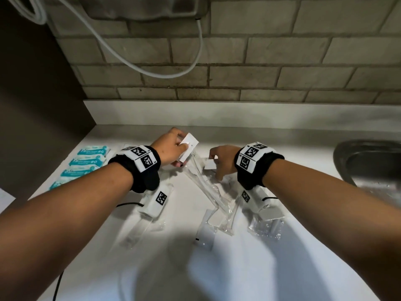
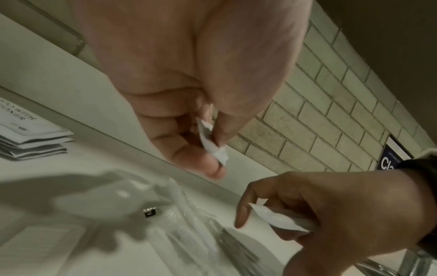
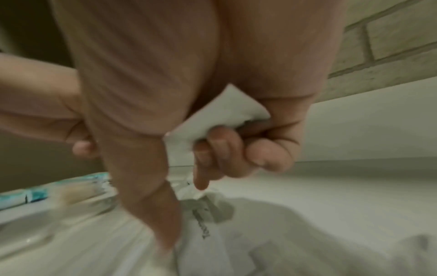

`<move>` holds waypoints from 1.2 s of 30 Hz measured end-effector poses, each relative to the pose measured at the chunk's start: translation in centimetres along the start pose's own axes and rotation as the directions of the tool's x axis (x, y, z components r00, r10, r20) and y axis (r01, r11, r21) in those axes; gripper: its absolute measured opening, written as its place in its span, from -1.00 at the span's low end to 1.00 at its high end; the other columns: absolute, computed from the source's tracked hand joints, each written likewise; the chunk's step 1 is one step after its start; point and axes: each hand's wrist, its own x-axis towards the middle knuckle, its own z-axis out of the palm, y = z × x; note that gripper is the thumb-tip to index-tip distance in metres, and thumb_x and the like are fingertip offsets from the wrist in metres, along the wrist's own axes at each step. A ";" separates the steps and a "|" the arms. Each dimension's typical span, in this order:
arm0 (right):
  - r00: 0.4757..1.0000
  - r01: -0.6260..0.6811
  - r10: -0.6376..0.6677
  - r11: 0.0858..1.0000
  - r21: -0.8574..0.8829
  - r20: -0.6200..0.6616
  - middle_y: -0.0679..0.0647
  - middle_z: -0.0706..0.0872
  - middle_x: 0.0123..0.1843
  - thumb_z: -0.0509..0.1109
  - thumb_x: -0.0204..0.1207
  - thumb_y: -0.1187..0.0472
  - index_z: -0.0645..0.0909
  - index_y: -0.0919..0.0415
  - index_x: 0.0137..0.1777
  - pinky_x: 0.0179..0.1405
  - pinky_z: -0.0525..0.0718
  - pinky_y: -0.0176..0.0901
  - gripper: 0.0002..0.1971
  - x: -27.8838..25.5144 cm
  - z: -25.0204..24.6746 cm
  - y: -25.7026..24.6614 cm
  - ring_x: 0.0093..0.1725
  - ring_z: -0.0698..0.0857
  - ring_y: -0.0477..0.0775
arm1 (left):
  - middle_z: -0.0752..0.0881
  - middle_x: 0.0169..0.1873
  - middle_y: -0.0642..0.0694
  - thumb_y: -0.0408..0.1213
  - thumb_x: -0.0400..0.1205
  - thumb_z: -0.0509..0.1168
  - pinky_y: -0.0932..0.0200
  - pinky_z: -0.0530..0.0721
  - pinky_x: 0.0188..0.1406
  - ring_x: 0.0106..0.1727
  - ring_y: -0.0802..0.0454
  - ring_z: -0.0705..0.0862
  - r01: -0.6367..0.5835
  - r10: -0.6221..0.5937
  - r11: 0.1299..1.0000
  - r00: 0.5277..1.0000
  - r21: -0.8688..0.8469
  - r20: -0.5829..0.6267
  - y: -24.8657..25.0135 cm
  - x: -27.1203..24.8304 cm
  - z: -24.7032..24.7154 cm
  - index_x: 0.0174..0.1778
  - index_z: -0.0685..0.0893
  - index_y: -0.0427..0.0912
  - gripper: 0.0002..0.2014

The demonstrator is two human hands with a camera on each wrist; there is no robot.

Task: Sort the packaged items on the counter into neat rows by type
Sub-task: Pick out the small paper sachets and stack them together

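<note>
Overhead, teal packets (image 1: 86,161) rowed; wrist views: both hands (image 2: 189,104) (image 3: 212,121) pinch white sachets (image 2: 212,147) (image 3: 212,121).

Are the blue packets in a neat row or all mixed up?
In a neat row: the four blue packets lie side by side on the counter, apart from the clear-wrapped items.

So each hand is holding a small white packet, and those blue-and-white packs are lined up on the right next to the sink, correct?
Not quite. The blue-and-white packs are lined up on the left, far from the sink, as the head view shows. Each hand, left hand and right hand, does hold a small white packet.
</note>
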 end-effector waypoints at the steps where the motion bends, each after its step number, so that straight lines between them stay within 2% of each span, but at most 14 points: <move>1: 1.000 0.014 -0.015 1.000 -0.018 -0.022 -0.04 0.65 0.00 0.54 0.18 -0.02 0.53 0.11 0.31 0.13 0.69 -0.03 -0.35 0.2 0.2 -0.2 0.11 0.70 0.18 | 0.67 0.02 -0.17 -0.36 0.71 0.24 0.26 0.67 -0.63 -0.35 -0.06 0.70 -0.022 0.022 1.000 1.000 0.011 -0.022 -0.2 0.1 0.0 0.23 0.45 -0.20 -0.80; 3: 1.000 0.014 -0.015 0.997 -0.079 -0.016 0.03 0.64 0.01 0.50 0.33 0.04 0.54 0.15 0.35 0.13 0.64 -0.07 -0.43 0.7 0.5 -0.6 0.16 0.69 0.21 | 0.72 -0.08 -0.16 -0.34 0.66 0.33 0.33 0.56 -0.64 -0.40 0.05 0.62 -0.045 0.047 0.998 0.997 0.035 -0.058 -0.5 0.1 -0.2 0.09 0.53 -0.17 -0.86; 5: 1.000 0.001 -0.003 0.993 -0.119 -0.017 0.02 0.61 -0.07 0.51 0.37 0.06 0.58 0.19 0.15 0.03 0.60 -0.12 -0.61 1.0 0.4 -1.0 0.05 0.67 0.20 | 0.75 -0.14 -0.20 -0.32 0.63 0.38 0.23 0.64 -0.40 -0.34 0.01 0.64 -0.047 0.048 0.999 0.997 0.010 -0.061 -0.5 0.0 -0.3 0.02 0.62 -0.18 -0.90; 7: 0.999 -0.007 0.001 0.988 -0.155 -0.040 -0.14 0.55 -0.21 0.59 0.21 0.04 0.52 0.07 0.02 -0.06 0.60 -0.17 -0.57 1.5 0.1 -0.9 -0.08 0.64 0.14 | 0.76 -0.08 -0.26 -0.33 0.62 0.39 -0.02 0.76 -0.09 -0.19 -0.09 0.70 -0.023 0.019 0.996 0.999 -0.086 -0.049 -0.5 -0.2 -0.4 0.04 0.68 -0.21 -0.89; 9: 0.999 -0.027 0.022 0.982 -0.186 -0.029 -0.20 0.51 -0.30 0.69 -0.02 0.00 0.53 -0.03 0.02 -0.03 0.71 -0.11 -0.41 3.1 0.4 -0.2 -0.14 0.66 0.07 | 0.79 -0.04 -0.29 -0.32 0.63 0.39 -0.11 0.75 0.07 -0.16 -0.13 0.74 -0.021 0.016 0.995 0.999 -0.099 -0.044 -0.5 -0.3 -0.5 0.06 0.72 -0.20 -0.88; 12: 0.997 -0.050 0.041 0.986 -0.162 -0.059 -0.07 0.54 -0.13 0.70 -0.02 -0.04 0.52 -0.05 -0.07 0.01 0.75 0.02 -0.46 3.0 0.1 -0.2 -0.12 0.70 0.13 | 0.78 -0.10 -0.20 -0.30 0.66 0.34 -0.07 0.74 0.02 -0.21 -0.08 0.72 -0.029 0.023 0.994 0.998 -0.104 -0.058 -0.7 -0.5 -0.7 0.06 0.74 -0.13 -0.89; 16: 0.996 -0.034 0.033 0.999 -0.012 -0.083 -0.07 0.56 -0.25 0.59 0.31 0.15 0.44 0.09 -0.02 -0.14 0.54 -0.19 -0.62 1.4 -0.7 -0.5 -0.13 0.62 0.14 | 0.77 -0.17 -0.20 -0.32 0.70 0.27 0.13 0.72 -0.33 -0.39 0.08 0.74 -0.010 -0.012 0.984 0.992 -0.178 -0.125 -1.2 -1.0 -0.7 0.07 0.73 -0.14 -0.87; 18: 0.989 -0.007 0.011 1.000 0.027 -0.147 -0.01 0.61 -0.18 0.54 0.39 0.15 0.48 0.09 0.08 -0.13 0.47 -0.19 -0.66 0.9 -1.3 -0.8 -0.07 0.61 0.15 | 0.78 -0.20 -0.26 -0.33 0.72 0.24 0.19 0.74 -0.45 -0.39 0.03 0.77 0.014 -0.049 0.971 0.988 -0.237 -0.144 -1.3 -1.3 -0.8 0.12 0.70 -0.17 -0.85; 21: 0.955 0.104 -0.047 0.978 0.183 -0.293 0.08 0.71 0.00 0.52 0.41 0.24 0.57 0.19 0.27 -0.14 0.49 -0.28 -0.58 0.0 -2.5 -1.8 -0.02 0.70 0.05 | 0.75 -0.22 -0.27 -0.35 0.76 0.16 -0.14 0.83 -0.24 -0.28 -0.19 0.79 0.107 -0.154 0.935 0.981 -0.338 -0.115 -1.7 -2.1 -1.0 0.21 0.63 -0.19 -0.81; 23: 0.934 0.235 -0.094 0.889 0.392 -0.346 -0.01 0.70 -0.23 0.49 0.45 0.33 0.63 0.16 0.09 -0.33 0.53 -0.36 -0.76 -0.9 -3.4 -3.4 -0.38 0.67 -0.23 | 0.76 -0.14 -0.28 -0.37 0.76 0.14 -0.18 0.82 -0.20 -0.28 -0.16 0.79 0.152 -0.205 0.899 0.975 -0.412 -0.087 -2.0 -2.6 -1.1 0.28 0.60 -0.26 -0.78; 26: 0.914 0.331 -0.102 0.750 0.573 -0.393 0.04 0.69 -0.34 0.44 0.46 0.39 0.51 0.07 -0.23 -0.51 0.51 -0.25 -0.78 -1.8 -3.9 -6.2 -0.55 0.60 -0.09 | 0.79 0.04 -0.34 -0.18 0.77 0.13 0.05 0.80 -0.22 -0.15 -0.21 0.80 0.166 -0.226 0.825 0.973 -0.540 -0.045 -1.9 -4.0 -1.2 0.22 0.67 -0.32 -0.68; 30: 0.907 0.278 0.003 0.748 0.603 -0.422 0.06 0.64 -0.32 0.52 0.45 0.22 0.43 0.10 -0.20 -0.43 0.49 -0.21 -0.74 -2.1 -2.8 -8.7 -0.42 0.59 0.02 | 0.83 -0.06 -0.30 0.11 0.76 0.00 -0.08 0.79 -0.04 -0.12 -0.27 0.79 0.145 -0.218 0.749 0.975 -0.647 -0.034 -2.1 -6.1 -2.0 0.08 0.72 -0.26 -0.46; 32: 0.905 0.255 0.038 0.750 0.610 -0.424 0.06 0.67 -0.30 0.52 0.45 0.18 0.39 0.09 -0.25 -0.47 0.47 -0.24 -0.70 -2.3 -1.8 -9.5 -0.38 0.60 0.03 | 0.81 -0.09 -0.29 0.04 0.77 0.04 -0.09 0.77 -0.05 -0.19 -0.24 0.79 0.129 -0.201 0.743 0.979 -0.656 -0.035 -2.2 -7.2 -2.7 0.10 0.69 -0.30 -0.52; 36: 0.906 0.255 0.058 0.714 0.652 -0.419 0.09 0.76 -0.13 0.53 0.46 0.13 0.45 0.17 -0.11 -0.38 0.58 -0.30 -0.73 -3.1 -0.1 -10.7 -0.33 0.73 -0.05 | 0.69 -0.08 -0.25 -0.44 0.72 0.13 0.13 0.78 -0.38 -0.35 -0.10 0.79 0.083 -0.170 0.760 0.983 -0.645 -0.075 -2.7 -8.7 -3.5 0.20 0.53 -0.28 -0.82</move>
